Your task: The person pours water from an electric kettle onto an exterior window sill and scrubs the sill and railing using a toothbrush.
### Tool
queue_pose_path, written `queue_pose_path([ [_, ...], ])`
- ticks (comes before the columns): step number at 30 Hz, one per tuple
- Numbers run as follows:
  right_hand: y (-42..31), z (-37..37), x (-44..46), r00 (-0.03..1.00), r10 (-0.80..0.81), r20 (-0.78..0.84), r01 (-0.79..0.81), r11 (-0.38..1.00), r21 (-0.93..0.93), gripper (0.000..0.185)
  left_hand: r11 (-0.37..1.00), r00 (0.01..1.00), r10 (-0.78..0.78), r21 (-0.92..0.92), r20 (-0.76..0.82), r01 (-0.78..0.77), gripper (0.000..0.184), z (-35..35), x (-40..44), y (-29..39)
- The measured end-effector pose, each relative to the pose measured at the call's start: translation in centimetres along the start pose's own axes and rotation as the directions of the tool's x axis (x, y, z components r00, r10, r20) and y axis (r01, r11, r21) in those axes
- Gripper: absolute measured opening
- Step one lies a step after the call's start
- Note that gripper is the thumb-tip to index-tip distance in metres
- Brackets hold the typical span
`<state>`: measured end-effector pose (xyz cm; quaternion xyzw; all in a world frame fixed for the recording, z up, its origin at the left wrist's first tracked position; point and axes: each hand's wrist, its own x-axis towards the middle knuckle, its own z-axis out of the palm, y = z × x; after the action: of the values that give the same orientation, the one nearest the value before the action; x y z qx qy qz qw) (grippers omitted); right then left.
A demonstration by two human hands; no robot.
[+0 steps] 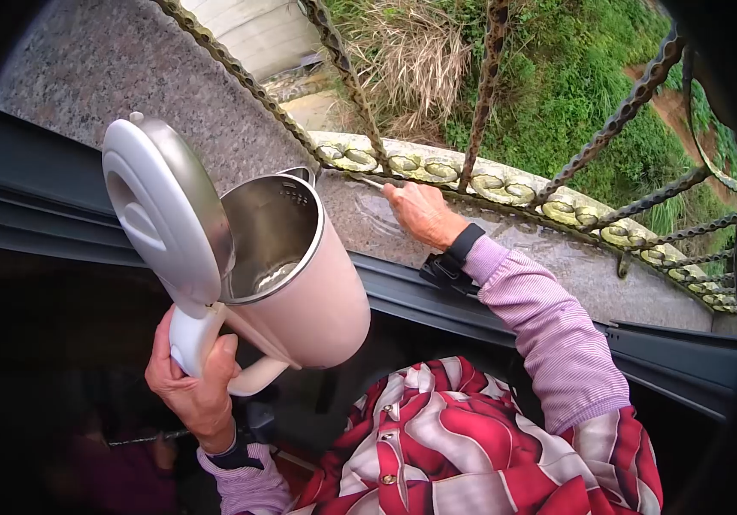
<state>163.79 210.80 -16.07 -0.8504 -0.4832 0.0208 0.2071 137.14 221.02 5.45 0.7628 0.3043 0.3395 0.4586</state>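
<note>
A pale pink electric kettle (327, 302) is tilted over the window frame, its white and steel lid (147, 202) swung wide. Its steel inside shows, with a shiny patch at the bottom that may be a little water. My left hand (195, 382) is wrapped round the top of the kettle's handle (257, 376). Out over the stone ledge, my right hand (424, 215) is closed beside the foot of the railing. A thin pale thing sticks out from its fingertips toward the kettle spout; what it is I cannot make out.
Twisted metal railing bars (482, 94) rise from an ornate, weathered bottom rail (506, 184). The granite ledge (368, 210) looks wet near my right hand. A dark window track (420, 292) crosses between me and the ledge. Green plants (574, 112) grow on a slope beyond.
</note>
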Motion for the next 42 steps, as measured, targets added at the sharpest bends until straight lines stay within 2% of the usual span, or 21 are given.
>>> queue_pose_path([
  [2, 0.4, -2.7, -2.4, 0.991, 0.079, 0.108, -0.070, 0.994, -0.082, 0.017, 1.000, 1.000, -0.004, 0.002, -0.007, 0.004, 0.047, -0.1, 0.0, -0.1],
  [4, 1.6, -4.1, -4.5, 0.965, 0.185, 0.186, -0.170, 0.981, -0.093, 0.033, 1.000, 1.000, -0.015, 0.024, -0.010, 0.015, 0.049, -0.5, -0.2, -0.2],
  [7, 1.3, -3.6, -4.5, 0.980, 0.133, 0.148, -0.128, 0.991, -0.039, 0.027, 0.999, 1.000, -0.015, 0.030, -0.025, 0.016, 0.049, -0.4, -0.3, -0.2],
  [10, -0.1, 0.2, -0.1, 0.994, 0.061, 0.089, -0.064, 0.998, 0.029, 0.015, 0.999, 1.000, 0.007, 0.053, -0.017, -0.006, 0.049, -0.3, -0.1, -0.3],
  [12, -1.0, 1.7, 1.9, 0.997, -0.019, -0.072, 0.026, 0.994, 0.106, 0.012, 0.998, 1.000, 0.012, 0.067, -0.010, -0.011, 0.049, -0.5, -0.2, -0.4],
  [15, -0.5, 0.5, 1.2, 0.999, -0.035, 0.029, 0.033, 0.997, 0.069, 0.013, 0.999, 1.000, -0.004, 0.048, -0.009, 0.004, 0.049, -0.5, -0.2, -0.5],
  [18, 0.3, -3.3, -2.9, 0.996, 0.030, 0.088, -0.030, 1.000, -0.008, 0.014, 0.999, 0.999, -0.027, 0.037, -0.024, 0.028, 0.049, -0.5, -0.2, -0.3],
  [21, 0.0, -3.1, -3.0, 0.994, 0.048, 0.094, -0.045, 0.999, -0.030, 0.014, 0.999, 0.999, -0.018, 0.049, -0.030, 0.019, 0.049, -0.7, -0.6, -0.6],
  [24, -0.9, 0.2, 1.4, 1.000, -0.020, 0.023, 0.018, 0.996, 0.085, 0.014, 0.998, 1.000, 0.012, 0.063, -0.019, -0.011, 0.049, -0.9, -0.4, -0.9],
  [26, -2.0, 1.1, 3.8, 0.999, -0.016, 0.040, 0.012, 0.995, 0.100, 0.012, 0.996, 0.999, 0.029, 0.084, -0.013, -0.028, 0.049, -0.9, -0.4, -0.8],
  [27, -2.3, 1.0, 4.0, 0.999, -0.032, 0.013, 0.031, 0.997, 0.073, 0.012, 0.997, 1.000, 0.021, 0.072, -0.022, -0.020, 0.049, -0.8, -0.5, -0.8],
  [30, -1.5, -0.8, 0.8, 0.996, -0.047, 0.076, 0.044, 0.998, 0.037, 0.013, 0.999, 0.999, 0.000, 0.036, -0.036, 0.001, 0.049, -0.5, -0.5, -0.6],
  [31, -0.8, -1.5, -0.9, 0.996, -0.034, 0.087, 0.029, 0.998, 0.051, 0.014, 1.000, 0.999, -0.009, 0.027, -0.047, 0.010, 0.049, -0.4, -0.6, -0.5],
  [32, -0.9, -3.4, -2.6, 0.984, 0.049, 0.174, -0.048, 0.999, -0.007, 0.022, 0.999, 0.998, -0.021, 0.023, -0.060, 0.022, 0.049, -0.5, -0.8, -0.5],
  [34, 0.4, -3.3, -4.6, 0.990, 0.048, 0.132, -0.043, 0.998, -0.034, 0.030, 0.999, 0.999, 0.005, 0.037, -0.034, -0.003, 0.048, -0.7, -0.6, -0.7],
  [40, 0.4, -1.7, -2.9, 0.998, 0.028, 0.064, -0.027, 0.999, -0.021, 0.031, 0.999, 0.999, 0.027, 0.038, -0.035, -0.026, 0.049, -1.0, -0.7, -1.2],
  [42, 1.3, -3.6, -6.4, 0.977, 0.166, 0.131, -0.152, 0.982, -0.114, 0.036, 0.999, 0.999, 0.022, 0.032, -0.042, -0.021, 0.050, -0.9, -0.8, -1.3],
])
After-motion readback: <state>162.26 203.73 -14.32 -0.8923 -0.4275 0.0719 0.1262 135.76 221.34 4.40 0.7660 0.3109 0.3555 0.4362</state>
